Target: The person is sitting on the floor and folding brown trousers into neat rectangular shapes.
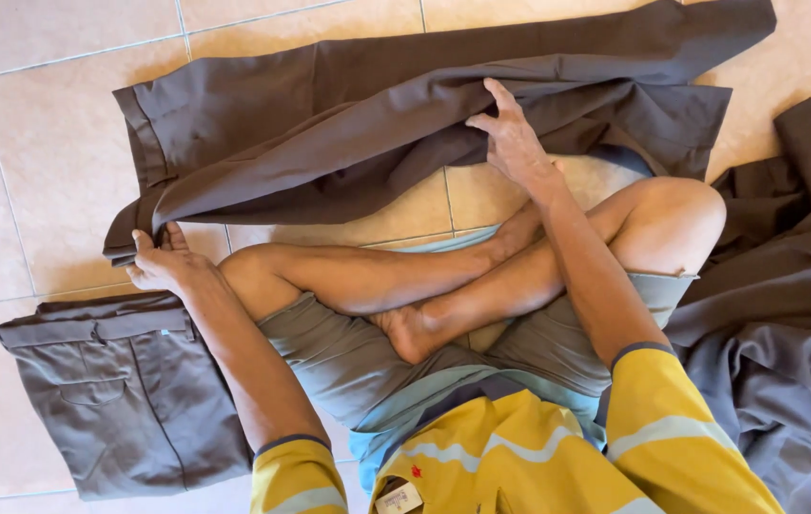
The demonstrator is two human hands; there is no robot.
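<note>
Brown folded trousers (129,395): a neat folded stack, waistband uppermost and a back pocket showing, lying on the floor near its lower left corner, just beside the person's left knee.
Floor (34,124): pale pinkish-beige tiles with thin grout lines; it carries all the clothing and the seated person.
Left hand (160,262): at the left end of the spread garment, fingers curled shut on the cloth's edge, thumb on top, pinching the fabric close above the folded stack.
Spread trousers (329,124): dark brown cloth stretched across the upper middle of the floor, from the left hand up toward the top right corner; the waistband end lies at the left, one layer is folded over another, and the lower edge is lifted off the tiles between the two hands.
Legs (443,276): bare and crossed, the person sitting on the tiles in grey-green shorts, directly below the spread garment.
Right hand (512,143): fingers spread and partly bent, pressing and gripping a fold of the brown cloth near its middle, palm down.
Sleeves (653,419): yellow with pale stripes and dark cuffs, at the bottom edge.
Loose pile (786,314): crumpled brown and grey-brown garments heaped along the floor's right edge, touching the person's right knee.
</note>
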